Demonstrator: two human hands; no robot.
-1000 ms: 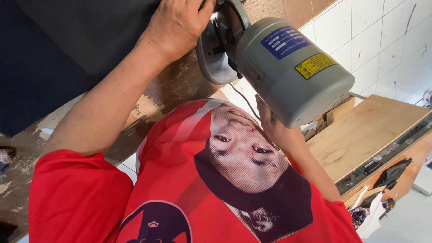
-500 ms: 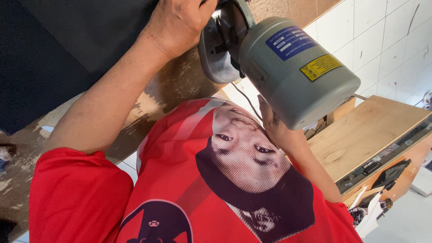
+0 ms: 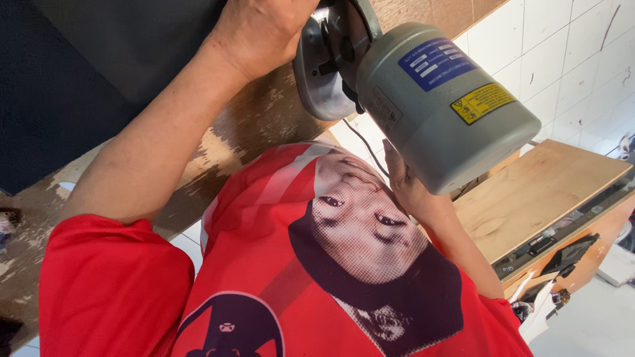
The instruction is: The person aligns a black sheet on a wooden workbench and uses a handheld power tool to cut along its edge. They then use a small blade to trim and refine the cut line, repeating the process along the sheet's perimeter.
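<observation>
I look down my own red printed shirt [image 3: 317,277]. A grey electric cutting machine [image 3: 436,112] with a cylindrical motor, a blue and a yellow label and a round metal guard is held in front of my chest. My left hand [image 3: 264,33] grips its front end at the guard, by the top edge of the view. My right hand [image 3: 411,188] holds the motor body from underneath, its fingers partly hidden behind it. Dark navy fabric [image 3: 99,79] lies on a worn wooden table [image 3: 251,125] just beyond the machine.
A thin black cord [image 3: 360,142] runs down from the machine. A light wooden bench [image 3: 542,192] with a metal rail stands at the right. White tiles [image 3: 562,53] lie behind it. Scraps lie by the bench's lower corner [image 3: 539,307].
The machine and both hands have shifted slightly to the right and down in view. Both grips stay the same.
</observation>
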